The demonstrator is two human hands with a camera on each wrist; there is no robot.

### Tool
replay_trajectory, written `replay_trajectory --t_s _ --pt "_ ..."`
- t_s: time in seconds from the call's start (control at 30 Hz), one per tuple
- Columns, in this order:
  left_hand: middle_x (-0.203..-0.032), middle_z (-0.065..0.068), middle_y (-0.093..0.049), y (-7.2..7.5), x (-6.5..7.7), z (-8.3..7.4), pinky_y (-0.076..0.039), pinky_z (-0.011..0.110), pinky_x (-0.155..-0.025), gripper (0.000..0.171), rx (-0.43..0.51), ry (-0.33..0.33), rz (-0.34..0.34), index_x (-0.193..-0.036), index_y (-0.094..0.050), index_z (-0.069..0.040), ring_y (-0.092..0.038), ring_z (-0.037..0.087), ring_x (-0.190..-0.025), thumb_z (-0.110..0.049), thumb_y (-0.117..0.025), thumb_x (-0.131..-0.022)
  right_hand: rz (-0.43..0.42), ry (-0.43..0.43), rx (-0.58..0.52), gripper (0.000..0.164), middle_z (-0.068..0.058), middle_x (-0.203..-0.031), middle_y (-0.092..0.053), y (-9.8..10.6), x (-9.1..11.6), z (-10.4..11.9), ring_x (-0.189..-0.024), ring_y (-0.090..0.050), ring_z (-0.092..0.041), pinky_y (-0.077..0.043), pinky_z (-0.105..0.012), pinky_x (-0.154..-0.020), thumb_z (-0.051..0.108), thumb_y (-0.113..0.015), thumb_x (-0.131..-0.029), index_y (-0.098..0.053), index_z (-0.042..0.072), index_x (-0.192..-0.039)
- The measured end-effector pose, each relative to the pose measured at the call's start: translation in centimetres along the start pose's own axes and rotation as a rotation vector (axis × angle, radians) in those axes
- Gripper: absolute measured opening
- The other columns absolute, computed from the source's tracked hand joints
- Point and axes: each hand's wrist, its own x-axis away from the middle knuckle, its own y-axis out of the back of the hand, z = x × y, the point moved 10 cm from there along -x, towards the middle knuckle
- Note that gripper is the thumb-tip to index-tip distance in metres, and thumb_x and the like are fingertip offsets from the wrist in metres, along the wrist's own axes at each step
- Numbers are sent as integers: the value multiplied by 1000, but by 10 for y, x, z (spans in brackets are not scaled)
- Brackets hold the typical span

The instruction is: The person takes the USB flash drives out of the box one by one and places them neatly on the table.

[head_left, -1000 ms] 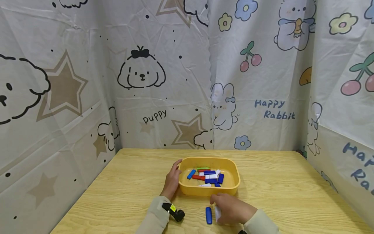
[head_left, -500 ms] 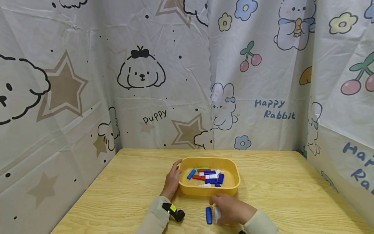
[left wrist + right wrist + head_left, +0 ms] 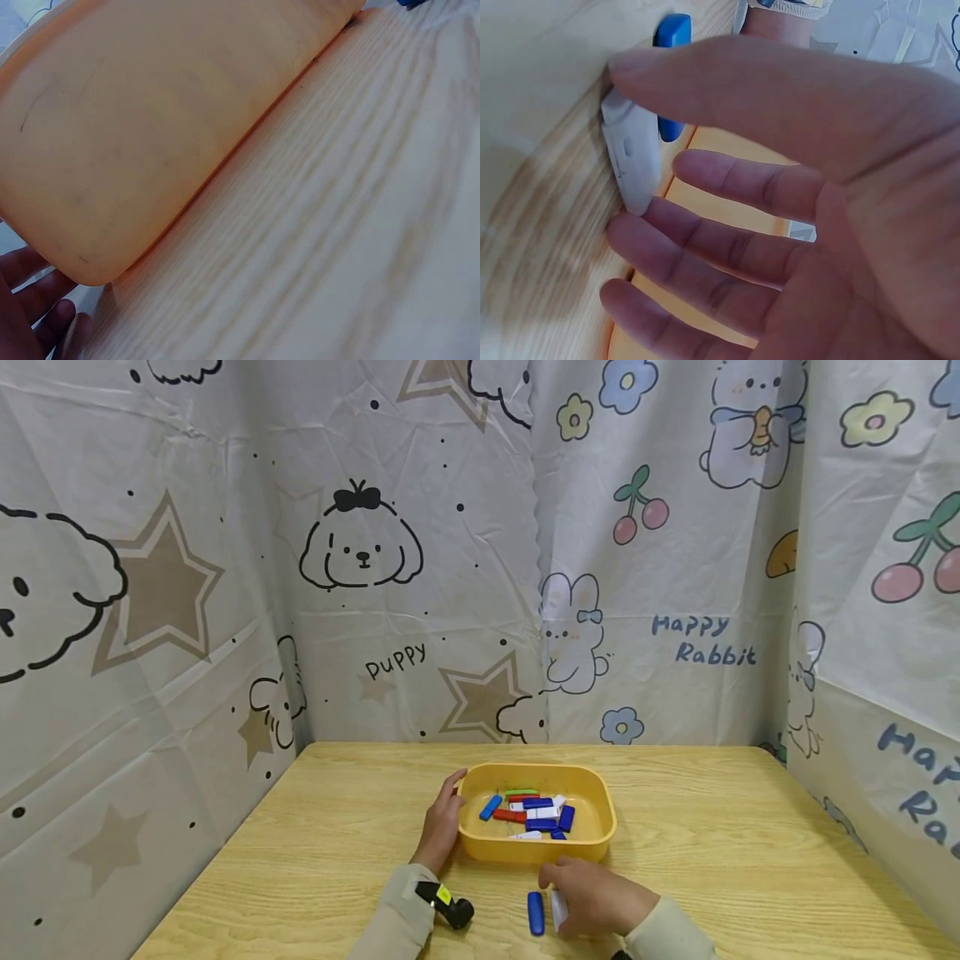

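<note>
My left hand (image 3: 440,818) rests against the left end of a yellow plastic basin (image 3: 612,814), its fingers along the outside wall. In the left wrist view, fingers (image 3: 45,292) reach the basin's lower corner. Close in front of the basin, my right hand (image 3: 596,893) pinches a small white plastic stick (image 3: 635,146), shaped like a USB stick, lengthwise between thumb and fingertips, low over the table. The other fingers spread beside it. A blue stick (image 3: 536,913) with rounded ends lies just left of the white one, partly behind the thumb in the right wrist view.
Inside the basin lie several small sticks: dark blue (image 3: 567,818), red (image 3: 510,816), white (image 3: 543,813), green (image 3: 521,792) and light blue (image 3: 491,807). The wood-grain table (image 3: 360,802) is bounded by printed curtains (image 3: 420,610) at the back and sides.
</note>
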Motion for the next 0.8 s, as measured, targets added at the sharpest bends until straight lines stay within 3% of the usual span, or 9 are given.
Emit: replay_trajectory --t_s 0.37,0.53,0.63,0.8 --pt "-146 12 -45 0 1 1 -31 53 -108 46 4 16 2 -142 -45 -21 -42 32 -132 -15 -37 -97 -3 -3 -2 42 3 -100 -57 7 3 3 -79 -48 -10 -49 -31 -76 21 -83 -73 -62 19 -109" --pt "-146 10 -45 2 1 2 -30 53 -109 47 5 13 -5 -142 -45 -21 -42 32 -132 -15 -37 -97 -31 64 -61 37 2 -104 -61 18 5 11 -85 -55 -11 -51 -32 -80 22 -80 -77 -64 15 -110" --pt "-145 10 -46 2 0 2 -32 53 -108 47 -8 5 -7 -142 -46 -21 -43 32 -130 -14 -37 -97 -102 138 -89 30 3 -98 -61 33 8 18 -84 -58 -13 -51 -28 -75 20 -77 -80 -65 13 -106" --pt "-144 11 -47 1 0 1 -33 53 -106 46 -19 -13 -16 -141 -47 -19 -45 32 -129 -12 -38 -97 -306 215 -46 19 4 -89 -60 62 13 23 -79 -55 -13 -50 -24 -70 19 -75 -82 -66 13 -98"
